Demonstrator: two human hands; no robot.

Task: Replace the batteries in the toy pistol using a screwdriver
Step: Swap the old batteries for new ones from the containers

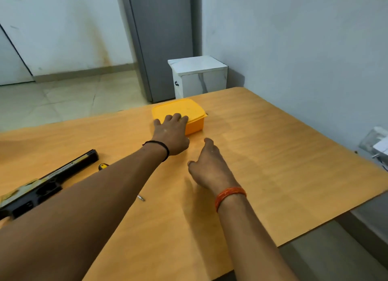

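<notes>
Wood-grain table [273,155] fills most of the room in front of the person, its orange-tan top running from the near edge out towards a grey door [161,39] and pale walls. Beyond its far edge a small white cabinet [199,77] stands on the tiled floor.

Both bare forearms stretch out over the tabletop. On the left side lies the toy pistol [42,188], black with a yellowish strip along the barrel, flat on the table and partly crossed by the left forearm, its muzzle pointing away from the person. Near the far edge sits a yellow box [184,110] with its lid on.

The left hand [171,134] reaches to that box, with the fingers spread and laid straight onto the near edge of the lid, touching it rather than curling round it. A black band circles that wrist. The right hand [210,165] hovers low over the bare table just short of the box, apart from it, fingers loose and slightly spread, holding nothing. An orange thread band circles that wrist.

Just beside the pistol's muzzle, the yellow and black end of the screwdriver [102,166] peeps out from behind the left forearm, and its metal tip shows on the forearm's other side.
</notes>
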